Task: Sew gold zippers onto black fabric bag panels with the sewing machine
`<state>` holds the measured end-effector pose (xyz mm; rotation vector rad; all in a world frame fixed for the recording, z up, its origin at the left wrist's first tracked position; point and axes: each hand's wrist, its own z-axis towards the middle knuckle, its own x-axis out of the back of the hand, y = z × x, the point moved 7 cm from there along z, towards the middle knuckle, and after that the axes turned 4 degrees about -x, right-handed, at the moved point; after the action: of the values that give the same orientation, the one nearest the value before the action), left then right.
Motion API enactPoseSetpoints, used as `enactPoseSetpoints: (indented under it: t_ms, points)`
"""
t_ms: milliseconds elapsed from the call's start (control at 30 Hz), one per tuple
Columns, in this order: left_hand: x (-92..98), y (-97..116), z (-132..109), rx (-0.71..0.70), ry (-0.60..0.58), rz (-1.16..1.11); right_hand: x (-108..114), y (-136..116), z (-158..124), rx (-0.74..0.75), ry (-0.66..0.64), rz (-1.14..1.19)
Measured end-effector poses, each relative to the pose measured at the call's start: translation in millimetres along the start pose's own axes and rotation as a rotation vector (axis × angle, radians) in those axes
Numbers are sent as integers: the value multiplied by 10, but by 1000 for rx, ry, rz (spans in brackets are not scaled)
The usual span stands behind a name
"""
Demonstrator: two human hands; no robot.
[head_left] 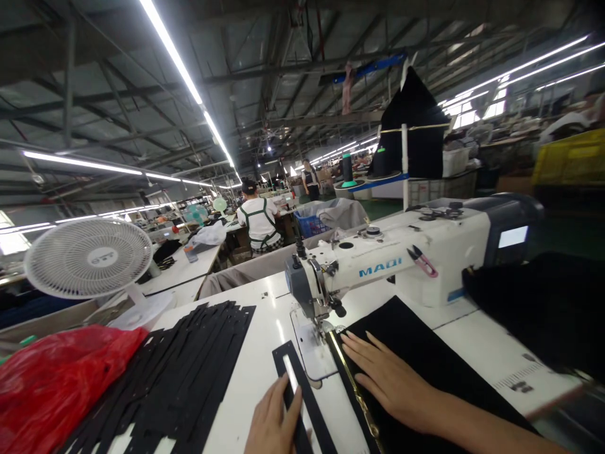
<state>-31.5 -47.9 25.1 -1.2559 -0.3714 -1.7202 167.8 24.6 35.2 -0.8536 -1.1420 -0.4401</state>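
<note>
My left hand (pixel 273 417) pinches a narrow black strip (pixel 280 354) with a long slot cut through it, left of the needle. My right hand (pixel 394 384) lies flat, fingers spread, on a large black fabric panel (pixel 401 328). A gold-toothed zipper (pixel 347 367) runs along the panel's left edge, its metal pull (pixel 372 424) close to me. The far end of the zipper reaches the presser foot (pixel 323 325) of the white sewing machine (pixel 378 252). The contact between foot and fabric is too small to make out.
Many black strips (pixel 189 366) lie stacked on the left of the white table (pixel 246 378), beside a red plastic bag (pixel 61 384) and a white fan (pixel 89 257). Pink-handled thread snips (pixel 424 261) rest on the machine body. Dark fabric (pixel 543 309) sits at right. A co-worker (pixel 259 217) sits ahead.
</note>
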Motion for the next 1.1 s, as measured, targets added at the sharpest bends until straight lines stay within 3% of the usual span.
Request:
enactPoseSetpoints:
  t_ms: [133,233,300,400,500,600,700,833,1100]
  points:
    - [66,-185,443,209,-146,-94,-50,-75,24,0,-2,-43]
    - [109,-376,662,334,-139,-226,-85,-68,24,6,32,-53]
    - [124,-393,690,357,-128,-262,-112,-65,6,21,59,-45]
    - [134,-130,642,259,-56,-265,-145,-76,-29,54,112,-51]
    - [61,347,626,7,17,-199,-168,-83,-47,82,152,-90]
    - [-115,576,696,-82,-19,-165,-156,-100,-55,130,183,-97]
    - [-214,533,818,-47,-63,-149,-120,-102,-56,141,201,-83]
    - [-207,445,928,-27,-87,-120,-90,-108,-49,135,193,-79]
    - [-235,459,892,-72,-101,-68,-89,-85,-40,123,175,-54]
